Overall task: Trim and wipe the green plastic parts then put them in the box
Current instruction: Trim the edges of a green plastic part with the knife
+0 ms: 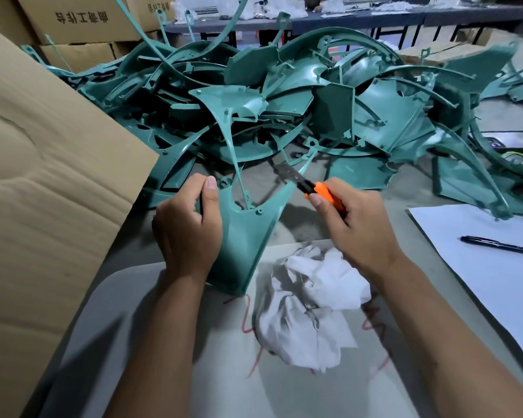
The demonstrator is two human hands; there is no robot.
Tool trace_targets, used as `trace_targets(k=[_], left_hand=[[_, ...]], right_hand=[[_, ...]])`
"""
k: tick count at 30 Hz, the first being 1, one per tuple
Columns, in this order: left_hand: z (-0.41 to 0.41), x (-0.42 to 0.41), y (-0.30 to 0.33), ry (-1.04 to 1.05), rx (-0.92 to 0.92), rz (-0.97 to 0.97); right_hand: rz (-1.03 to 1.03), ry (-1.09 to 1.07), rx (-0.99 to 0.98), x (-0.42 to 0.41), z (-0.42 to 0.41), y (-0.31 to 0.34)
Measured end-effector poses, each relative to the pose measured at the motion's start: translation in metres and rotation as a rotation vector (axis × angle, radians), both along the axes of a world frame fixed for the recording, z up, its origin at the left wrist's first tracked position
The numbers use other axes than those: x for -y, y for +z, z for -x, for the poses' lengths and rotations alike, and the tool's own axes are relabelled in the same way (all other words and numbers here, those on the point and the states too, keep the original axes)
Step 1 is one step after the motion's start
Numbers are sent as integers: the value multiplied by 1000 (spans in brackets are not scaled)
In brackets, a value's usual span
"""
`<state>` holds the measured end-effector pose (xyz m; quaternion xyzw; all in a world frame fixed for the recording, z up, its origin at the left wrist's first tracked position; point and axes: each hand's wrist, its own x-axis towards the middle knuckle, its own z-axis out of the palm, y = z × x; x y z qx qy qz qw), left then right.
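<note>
A black pen (500, 245) lies on a white sheet of paper (492, 267) at the right edge of the grey tabletop (284, 387). Further back along that edge lies a dark phone (509, 139). Red scribbles (248, 315) mark the tabletop near its front. Stacked printed cardboard cartons (82, 22) stand beyond the far left corner, and a long dark table (405, 18) runs across the background.
</note>
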<state>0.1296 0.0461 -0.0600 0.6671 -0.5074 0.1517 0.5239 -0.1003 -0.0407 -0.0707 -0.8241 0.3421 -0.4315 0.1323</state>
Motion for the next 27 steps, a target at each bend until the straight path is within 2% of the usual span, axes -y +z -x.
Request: trace_targets(k=[8, 10, 13, 15, 19, 21, 24, 27], left_hand=[[-6, 3, -4, -196, -96, 24], [-6, 3, -4, -207, -115, 14], [-6, 1, -2, -147, -117, 11], [-4, 0, -1, -35, -107, -14], [-1, 2, 1, 154, -191, -83], [-2, 3, 1, 170, -222, -79], [0, 4, 0, 171, -238, -70], [4, 7, 2, 177, -245, -64]], right_hand=[[-20, -330, 70, 19, 13, -2], [-78, -429, 9, 25, 17, -5], [-146, -572, -115, 28, 21, -11], [-134, -606, -31, 25, 22, -9], [-11, -370, 134, 13, 15, 0], [67, -253, 119, 2, 2, 3], [126, -194, 62, -6, -15, 5], [40, -150, -10, -3, -19, 4]])
